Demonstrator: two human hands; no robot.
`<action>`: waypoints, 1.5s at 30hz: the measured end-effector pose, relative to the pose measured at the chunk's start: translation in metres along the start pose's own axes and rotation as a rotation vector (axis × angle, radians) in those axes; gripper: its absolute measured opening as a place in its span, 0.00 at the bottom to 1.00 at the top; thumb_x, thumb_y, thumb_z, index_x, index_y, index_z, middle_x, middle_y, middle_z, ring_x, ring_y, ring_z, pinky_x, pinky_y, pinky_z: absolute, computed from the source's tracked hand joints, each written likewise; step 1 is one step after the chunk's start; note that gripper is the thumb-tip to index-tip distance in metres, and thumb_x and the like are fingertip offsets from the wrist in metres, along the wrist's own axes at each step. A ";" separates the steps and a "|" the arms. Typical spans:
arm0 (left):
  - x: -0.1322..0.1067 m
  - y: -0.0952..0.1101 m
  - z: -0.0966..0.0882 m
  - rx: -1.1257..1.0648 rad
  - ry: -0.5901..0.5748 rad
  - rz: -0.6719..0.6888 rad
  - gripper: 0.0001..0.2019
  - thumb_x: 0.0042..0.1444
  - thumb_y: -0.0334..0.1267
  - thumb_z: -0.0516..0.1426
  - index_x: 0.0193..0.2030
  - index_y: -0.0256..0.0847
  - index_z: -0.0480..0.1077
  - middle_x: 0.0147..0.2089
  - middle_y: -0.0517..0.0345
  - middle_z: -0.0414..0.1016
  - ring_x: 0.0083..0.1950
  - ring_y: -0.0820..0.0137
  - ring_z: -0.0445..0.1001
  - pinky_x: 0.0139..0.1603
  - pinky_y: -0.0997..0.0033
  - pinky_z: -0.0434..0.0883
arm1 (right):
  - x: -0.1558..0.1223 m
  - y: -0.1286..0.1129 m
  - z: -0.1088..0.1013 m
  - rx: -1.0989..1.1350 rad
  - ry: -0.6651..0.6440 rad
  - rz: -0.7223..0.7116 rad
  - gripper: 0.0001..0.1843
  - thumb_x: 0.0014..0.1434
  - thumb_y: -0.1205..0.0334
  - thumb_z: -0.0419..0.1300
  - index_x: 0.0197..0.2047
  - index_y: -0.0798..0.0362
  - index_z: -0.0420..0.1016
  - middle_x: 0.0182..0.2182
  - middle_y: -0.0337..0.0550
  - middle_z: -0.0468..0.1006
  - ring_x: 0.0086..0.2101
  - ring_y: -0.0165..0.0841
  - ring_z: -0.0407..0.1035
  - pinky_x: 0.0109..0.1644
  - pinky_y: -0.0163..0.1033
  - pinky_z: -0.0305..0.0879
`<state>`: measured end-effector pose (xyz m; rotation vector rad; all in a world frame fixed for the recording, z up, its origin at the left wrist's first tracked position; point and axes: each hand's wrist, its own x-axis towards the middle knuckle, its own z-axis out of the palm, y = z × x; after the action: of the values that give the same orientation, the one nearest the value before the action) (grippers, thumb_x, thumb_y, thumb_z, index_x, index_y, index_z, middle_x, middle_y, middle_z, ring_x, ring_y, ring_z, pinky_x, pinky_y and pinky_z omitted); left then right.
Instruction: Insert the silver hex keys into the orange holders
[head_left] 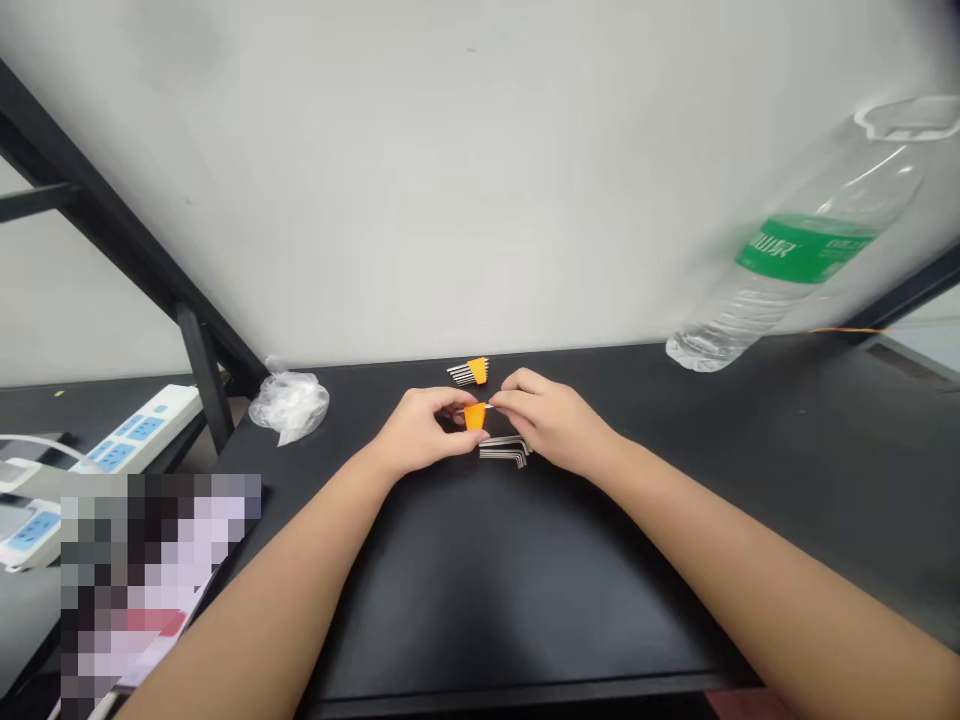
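- Watching through the head camera, I take the pinched orange block [474, 416] above the worktop [480, 600] as landmark; well left of it lies a white power strip [142, 430].
- Left of the block, closer than the strip, sits a crumpled clear bag [292, 405].
- Just left of the block, I see the left hand [427, 430] pinching it between thumb and fingers; a slack hold could let it twist.
- Beyond the block, apart from it, rests a second orange block [478, 371] with rods [461, 374] fanning out; stray knuckles might shove it.
- Just in front and right of the block lie loose L-shaped keys [506, 441]; a low right hand could scatter them.
- Right of the block, the right hand [551, 420] pinches a thin metal piece [490, 405]; whether it sits inside the block, I cannot tell. A crooked push might make it skid or slip.
- Well right of the block stands a clear bottle [802, 245]; a wide arm swing could topple it.
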<state>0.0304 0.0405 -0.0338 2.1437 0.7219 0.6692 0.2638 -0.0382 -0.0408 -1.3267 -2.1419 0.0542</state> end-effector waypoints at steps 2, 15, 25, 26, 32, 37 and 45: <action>0.000 0.004 0.001 0.004 0.005 0.011 0.16 0.53 0.45 0.68 0.47 0.42 0.80 0.43 0.58 0.82 0.42 0.67 0.79 0.48 0.67 0.78 | 0.002 -0.004 0.002 0.074 -0.002 -0.004 0.15 0.69 0.68 0.52 0.48 0.46 0.79 0.47 0.46 0.77 0.40 0.37 0.74 0.43 0.42 0.74; 0.001 0.009 0.000 0.085 -0.064 0.061 0.21 0.53 0.46 0.68 0.54 0.45 0.79 0.48 0.57 0.83 0.45 0.64 0.80 0.49 0.66 0.77 | 0.006 0.002 0.010 0.145 0.054 -0.042 0.13 0.70 0.66 0.54 0.47 0.48 0.81 0.43 0.45 0.82 0.42 0.38 0.77 0.46 0.44 0.75; 0.002 0.011 -0.003 0.321 -0.099 0.191 0.17 0.56 0.40 0.64 0.53 0.45 0.78 0.45 0.58 0.81 0.43 0.65 0.78 0.45 0.67 0.74 | 0.006 0.002 0.012 0.165 0.113 -0.076 0.12 0.69 0.68 0.56 0.48 0.47 0.80 0.48 0.44 0.83 0.46 0.39 0.78 0.51 0.45 0.75; 0.002 0.011 -0.002 0.317 -0.090 0.195 0.17 0.56 0.40 0.64 0.52 0.45 0.78 0.45 0.58 0.81 0.42 0.66 0.78 0.45 0.68 0.74 | 0.006 0.001 0.012 0.166 0.106 -0.078 0.13 0.69 0.68 0.56 0.48 0.46 0.80 0.48 0.44 0.83 0.46 0.39 0.77 0.51 0.45 0.75; 0.002 0.005 -0.001 0.319 -0.042 0.150 0.17 0.55 0.44 0.66 0.51 0.44 0.77 0.44 0.57 0.80 0.42 0.67 0.77 0.44 0.69 0.74 | 0.003 0.001 0.000 0.157 0.039 -0.022 0.13 0.65 0.71 0.57 0.48 0.48 0.79 0.48 0.47 0.79 0.42 0.38 0.75 0.47 0.44 0.73; 0.004 -0.004 -0.005 0.383 0.006 0.106 0.20 0.55 0.48 0.66 0.53 0.43 0.76 0.44 0.56 0.78 0.41 0.66 0.76 0.44 0.67 0.74 | -0.005 0.011 -0.015 0.075 -0.306 0.093 0.07 0.61 0.68 0.61 0.41 0.50 0.79 0.41 0.44 0.77 0.36 0.35 0.72 0.41 0.40 0.69; 0.004 -0.009 -0.004 0.406 -0.008 0.081 0.18 0.56 0.48 0.65 0.51 0.44 0.77 0.45 0.55 0.78 0.42 0.65 0.76 0.45 0.66 0.74 | -0.003 0.015 -0.016 0.004 -0.458 0.266 0.04 0.54 0.64 0.66 0.34 0.51 0.76 0.36 0.43 0.76 0.31 0.33 0.68 0.35 0.38 0.63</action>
<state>0.0280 0.0507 -0.0377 2.5557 0.8249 0.5934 0.2844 -0.0376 -0.0342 -1.7189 -2.3044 0.5140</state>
